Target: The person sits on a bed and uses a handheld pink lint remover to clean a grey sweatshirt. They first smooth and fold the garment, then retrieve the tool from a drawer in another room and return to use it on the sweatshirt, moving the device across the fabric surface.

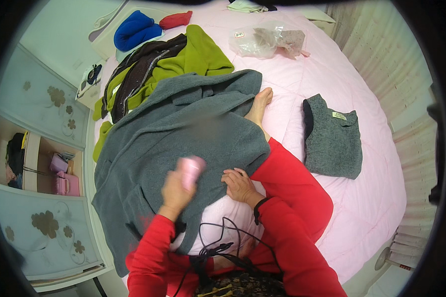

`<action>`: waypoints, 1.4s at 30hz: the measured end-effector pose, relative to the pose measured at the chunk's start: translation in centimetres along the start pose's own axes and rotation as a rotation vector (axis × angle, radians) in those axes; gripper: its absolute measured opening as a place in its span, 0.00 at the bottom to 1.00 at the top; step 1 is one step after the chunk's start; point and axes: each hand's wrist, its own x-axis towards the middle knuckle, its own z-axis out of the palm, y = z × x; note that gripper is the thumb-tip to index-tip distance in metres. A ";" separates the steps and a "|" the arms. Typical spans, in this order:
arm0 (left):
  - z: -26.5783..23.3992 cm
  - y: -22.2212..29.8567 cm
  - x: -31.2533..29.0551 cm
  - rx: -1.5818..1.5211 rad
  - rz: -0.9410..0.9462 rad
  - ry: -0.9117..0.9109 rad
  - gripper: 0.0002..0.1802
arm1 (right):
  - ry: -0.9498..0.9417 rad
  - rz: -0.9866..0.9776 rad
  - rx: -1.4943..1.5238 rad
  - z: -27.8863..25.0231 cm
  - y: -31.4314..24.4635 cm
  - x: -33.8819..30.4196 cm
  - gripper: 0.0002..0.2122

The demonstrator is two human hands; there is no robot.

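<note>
A large grey coat [148,143] is spread over the bed and across my lap. My left hand [176,193] is closed round a pink, rounded handheld device [192,168], blurred by motion, over the middle of the coat. To its right, my right hand [240,186] has bent fingers on the coat's near right part, gripping the cloth beside my red-trousered leg. The palm side of that hand is hidden.
A folded dark grey garment [334,141] lies at the right on the pink quilt [376,163]. Behind the coat are green and dark brown clothes [203,52], a blue folded item [136,30] and a clear plastic bag [260,40]. Black cords [223,230] hang before me.
</note>
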 end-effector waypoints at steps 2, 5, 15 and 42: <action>1.7 1.6 -1.1 0.066 0.244 -0.507 0.40 | -0.014 0.025 -0.047 0.0 0.2 -0.1 0.11; 0.9 -2.0 0.5 0.137 0.025 -0.214 0.43 | 0.010 0.000 0.042 0.2 0.4 -0.2 0.10; 0.0 -0.6 -1.5 0.089 0.069 -0.335 0.43 | 0.034 0.004 0.032 0.4 0.3 -0.2 0.10; 0.2 -1.5 -2.7 0.013 0.112 -0.487 0.43 | 0.084 -0.016 0.034 0.6 0.4 -0.2 0.10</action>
